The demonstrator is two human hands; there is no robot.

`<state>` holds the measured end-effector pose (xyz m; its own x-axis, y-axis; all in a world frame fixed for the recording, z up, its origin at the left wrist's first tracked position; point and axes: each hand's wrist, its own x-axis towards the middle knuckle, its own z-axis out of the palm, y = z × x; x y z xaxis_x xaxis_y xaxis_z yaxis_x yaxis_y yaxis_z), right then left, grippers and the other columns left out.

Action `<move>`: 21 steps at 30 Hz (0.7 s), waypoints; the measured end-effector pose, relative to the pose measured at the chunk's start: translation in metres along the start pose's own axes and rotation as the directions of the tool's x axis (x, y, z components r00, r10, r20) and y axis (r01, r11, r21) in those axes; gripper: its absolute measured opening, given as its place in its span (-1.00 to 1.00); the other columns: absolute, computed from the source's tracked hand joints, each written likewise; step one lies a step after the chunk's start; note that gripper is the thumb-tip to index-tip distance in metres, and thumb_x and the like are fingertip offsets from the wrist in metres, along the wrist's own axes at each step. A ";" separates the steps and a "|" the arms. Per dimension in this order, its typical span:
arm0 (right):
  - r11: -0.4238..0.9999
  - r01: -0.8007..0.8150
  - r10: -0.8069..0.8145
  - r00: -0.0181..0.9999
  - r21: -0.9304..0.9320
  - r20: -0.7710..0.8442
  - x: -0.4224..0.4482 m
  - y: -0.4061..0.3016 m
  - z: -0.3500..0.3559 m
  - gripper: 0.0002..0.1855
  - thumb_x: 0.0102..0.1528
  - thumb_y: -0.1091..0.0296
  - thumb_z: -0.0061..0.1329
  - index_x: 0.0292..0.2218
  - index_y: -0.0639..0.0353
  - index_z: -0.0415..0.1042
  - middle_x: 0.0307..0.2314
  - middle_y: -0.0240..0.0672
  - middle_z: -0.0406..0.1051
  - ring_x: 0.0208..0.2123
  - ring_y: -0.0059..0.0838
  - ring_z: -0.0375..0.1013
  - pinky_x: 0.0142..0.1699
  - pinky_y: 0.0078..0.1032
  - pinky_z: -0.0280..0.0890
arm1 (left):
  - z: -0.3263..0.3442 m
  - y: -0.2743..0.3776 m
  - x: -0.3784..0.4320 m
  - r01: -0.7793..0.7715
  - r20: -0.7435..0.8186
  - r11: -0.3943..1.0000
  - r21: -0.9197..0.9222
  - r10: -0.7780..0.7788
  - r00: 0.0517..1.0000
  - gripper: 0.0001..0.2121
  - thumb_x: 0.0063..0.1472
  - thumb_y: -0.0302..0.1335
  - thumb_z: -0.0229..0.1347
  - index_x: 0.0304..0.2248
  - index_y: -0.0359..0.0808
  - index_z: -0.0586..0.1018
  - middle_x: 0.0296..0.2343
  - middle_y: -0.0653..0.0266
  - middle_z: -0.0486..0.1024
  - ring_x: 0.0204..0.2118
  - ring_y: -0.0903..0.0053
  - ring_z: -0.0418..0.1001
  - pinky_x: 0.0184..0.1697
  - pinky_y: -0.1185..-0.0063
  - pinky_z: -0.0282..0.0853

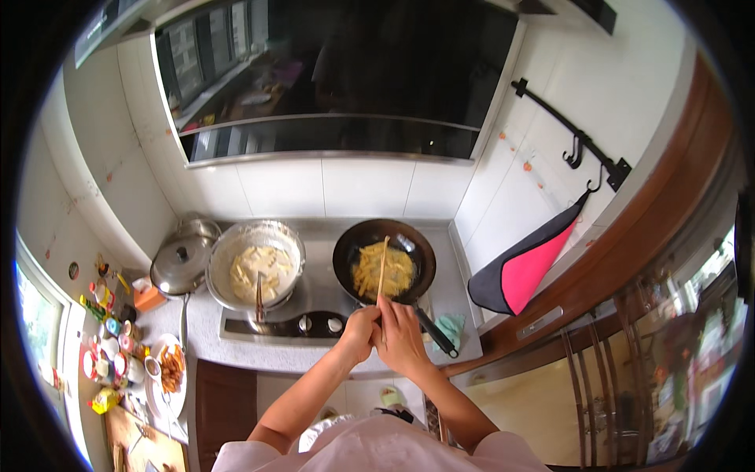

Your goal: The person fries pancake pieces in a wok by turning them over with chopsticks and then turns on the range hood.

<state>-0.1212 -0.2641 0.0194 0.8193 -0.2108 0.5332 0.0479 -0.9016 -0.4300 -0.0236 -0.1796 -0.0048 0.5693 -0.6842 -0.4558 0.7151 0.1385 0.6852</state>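
My right hand [402,339] is closed around a pair of long wooden cooking chopsticks [383,265]. Their tips reach over a dark wok [426,268] in which pale yellow battered strips [368,268] fry in bubbling oil. My left hand [358,333] is curled against the right one, beside the lower part of the chopsticks; whether it grips them too is hidden. The wok's black handle [436,333] points toward me, to the right of my hands. On the left of the hob, a metal bowl [217,283] holds strips in white batter [274,259], with brown chopsticks [259,298] leaning in it.
A lidded pan [177,271] stands at the far left. Nearer are seasoning jars [127,366], a white plate [154,401] of fried pieces [171,371] and a cutting board [133,436]. A green cloth [451,330] lies by the wok handle; a black-and-pink cloth [537,265] hangs right.
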 end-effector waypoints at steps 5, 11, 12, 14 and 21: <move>0.988 0.140 -0.132 0.983 -0.061 0.126 0.027 -0.015 -0.074 -0.22 -0.05 0.30 0.09 0.20 0.27 0.22 0.15 -0.01 0.18 0.11 0.12 0.23 0.17 -0.06 0.19 | 0.011 0.053 -0.022 0.060 0.100 0.982 0.177 -0.079 0.992 -0.82 0.39 -0.36 -0.12 -0.32 -0.26 0.41 -0.53 0.32 0.42 -0.58 0.56 0.36 -0.52 0.52 0.43; 0.856 0.431 -0.506 0.811 -0.286 -0.293 0.158 -0.092 -0.191 -0.53 -0.03 0.42 0.08 -0.06 0.28 0.34 0.22 0.02 0.13 0.18 0.09 0.16 0.24 -0.05 0.10 | 0.003 0.134 -0.067 -0.146 0.157 0.878 0.456 0.082 0.984 -0.78 0.38 -0.31 -0.05 -0.24 -0.33 0.39 -0.61 0.40 0.25 -0.67 0.67 0.11 -0.65 0.62 0.08; 0.812 0.447 -0.572 0.739 -0.375 -0.355 0.185 -0.107 -0.202 -0.59 -0.03 0.44 0.08 -0.11 0.26 0.34 0.22 0.01 0.13 0.18 0.08 0.17 0.22 -0.06 0.11 | -0.001 0.144 -0.069 -0.180 0.160 0.861 0.475 0.117 0.980 -0.78 0.39 -0.32 -0.08 -0.23 -0.34 0.39 -0.61 0.40 0.26 -0.69 0.68 0.13 -0.66 0.62 0.10; 0.721 0.447 -0.681 0.602 -0.530 -0.418 0.235 -0.133 -0.230 -0.67 -0.04 0.47 0.08 -0.20 0.22 0.34 0.21 -0.01 0.15 0.16 0.06 0.18 0.18 -0.08 0.13 | 0.003 0.159 -0.072 -0.240 0.197 0.841 0.485 0.162 0.967 -0.78 0.40 -0.34 -0.11 -0.21 -0.36 0.40 -0.62 0.40 0.27 -0.70 0.68 0.16 -0.67 0.62 0.13; 0.620 0.242 -0.718 0.558 -0.746 -0.416 0.368 -0.162 -0.258 -0.75 -0.03 0.42 0.08 -0.27 0.14 0.36 0.26 -0.15 0.14 0.07 -0.10 0.22 0.18 -0.14 0.13 | -0.002 0.181 -0.094 -0.305 0.239 0.837 0.455 0.215 0.947 -0.77 0.42 -0.35 -0.12 -0.20 -0.39 0.39 -0.63 0.38 0.26 -0.70 0.66 0.15 -0.66 0.61 0.11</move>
<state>0.0252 -0.2933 0.4727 0.1848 0.3727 0.9094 -0.1980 -0.8922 0.4059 0.0530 -0.0884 0.1609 0.5954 -0.7896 -0.1485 0.2401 -0.0016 0.9708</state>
